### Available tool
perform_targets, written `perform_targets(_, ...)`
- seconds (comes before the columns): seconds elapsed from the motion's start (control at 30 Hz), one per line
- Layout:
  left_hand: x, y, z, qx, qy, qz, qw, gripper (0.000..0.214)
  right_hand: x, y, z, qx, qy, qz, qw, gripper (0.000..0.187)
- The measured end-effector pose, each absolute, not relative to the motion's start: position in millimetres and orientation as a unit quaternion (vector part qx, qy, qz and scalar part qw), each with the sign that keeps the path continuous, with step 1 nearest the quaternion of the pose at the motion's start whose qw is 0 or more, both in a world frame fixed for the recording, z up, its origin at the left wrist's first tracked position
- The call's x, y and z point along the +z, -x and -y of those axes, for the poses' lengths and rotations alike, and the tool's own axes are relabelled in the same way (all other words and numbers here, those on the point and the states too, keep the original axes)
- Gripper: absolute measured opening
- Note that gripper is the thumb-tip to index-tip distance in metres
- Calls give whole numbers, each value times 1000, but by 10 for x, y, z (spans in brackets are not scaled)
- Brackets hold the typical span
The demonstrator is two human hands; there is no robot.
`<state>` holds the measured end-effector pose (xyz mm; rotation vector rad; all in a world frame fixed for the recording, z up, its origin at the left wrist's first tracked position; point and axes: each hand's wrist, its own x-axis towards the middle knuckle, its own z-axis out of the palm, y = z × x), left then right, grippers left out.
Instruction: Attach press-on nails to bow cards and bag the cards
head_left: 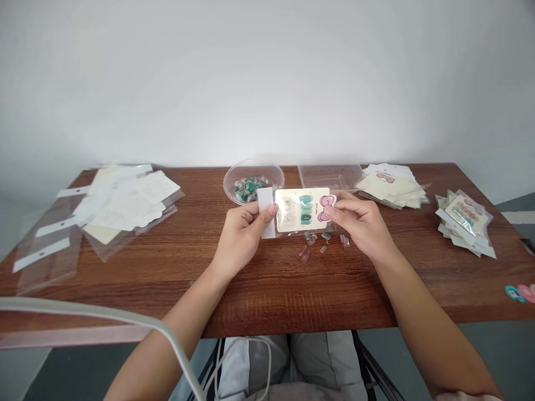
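Note:
Both of my hands hold one clear plastic sleeve with a cream card (301,209) inside it, just above the middle of the wooden table (267,278). The card carries green and pale press-on nails and a pink bow print. My left hand (242,234) pinches the sleeve's white flap end. My right hand (361,220) pinches the bow end of the card. Several loose nails (321,242) lie on the table right under the card.
A round clear bowl of green and pale nails (252,184) and an empty clear tray (330,175) stand behind the card. Stacks of cards (393,186), filled sleeves (463,223) at right, empty sleeves (112,211) at left. A grey cable (125,320) crosses the front.

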<state>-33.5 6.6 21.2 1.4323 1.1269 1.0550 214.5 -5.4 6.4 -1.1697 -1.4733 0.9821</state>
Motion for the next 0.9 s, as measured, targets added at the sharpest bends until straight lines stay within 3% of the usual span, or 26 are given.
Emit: perform_targets(0.9, 240, 287, -33, 452, -554, -476, 511, 32, 74, -2166, 58, 443, 465, 622, 448, 15)
